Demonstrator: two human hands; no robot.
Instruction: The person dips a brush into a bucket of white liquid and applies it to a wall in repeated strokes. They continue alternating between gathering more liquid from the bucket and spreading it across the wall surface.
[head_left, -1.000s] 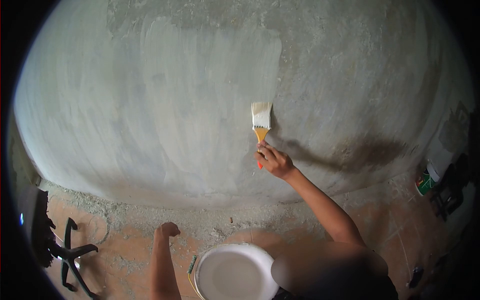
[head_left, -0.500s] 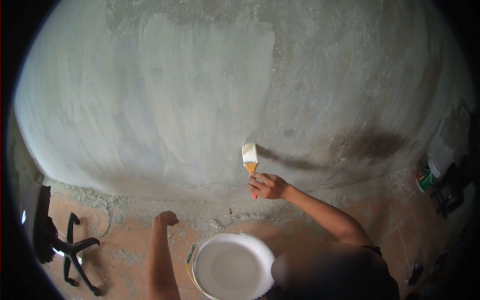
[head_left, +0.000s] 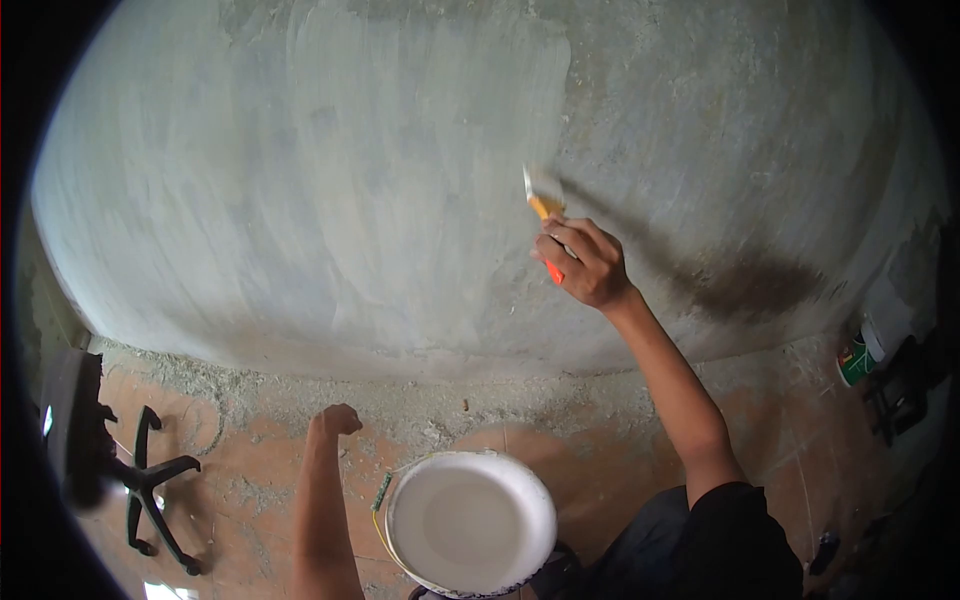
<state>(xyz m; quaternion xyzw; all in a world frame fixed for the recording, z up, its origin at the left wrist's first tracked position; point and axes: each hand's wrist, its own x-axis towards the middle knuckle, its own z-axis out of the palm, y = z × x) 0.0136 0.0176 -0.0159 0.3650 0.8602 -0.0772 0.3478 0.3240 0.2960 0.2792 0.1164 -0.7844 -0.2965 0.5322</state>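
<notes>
My right hand (head_left: pixel 590 262) grips the orange-red handle of a flat paintbrush (head_left: pixel 546 203), its white bristles pointing up against the grey wall (head_left: pixel 400 180). Pale brushed streaks cover the wall left of the brush; the surface to its right looks darker and rougher. My left hand (head_left: pixel 337 419) hangs over the floor with its fingers curled, and whether it holds anything is hidden. Between my arms stands a white bucket (head_left: pixel 548 500) of pale liquid, nearest to my left hand.
At the left is a dark chair (head_left: pixel 148 478) with a star-shaped base. A green and white tub (head_left: pixel 855 360) stands by dark objects at the right. Crumbly debris (head_left: pixel 250 385) lies along the foot of the wall on the tiled floor.
My right hand and the brush have moved up the wall and somewhat right, and the brush now tilts left. My left hand has hardly moved.
</notes>
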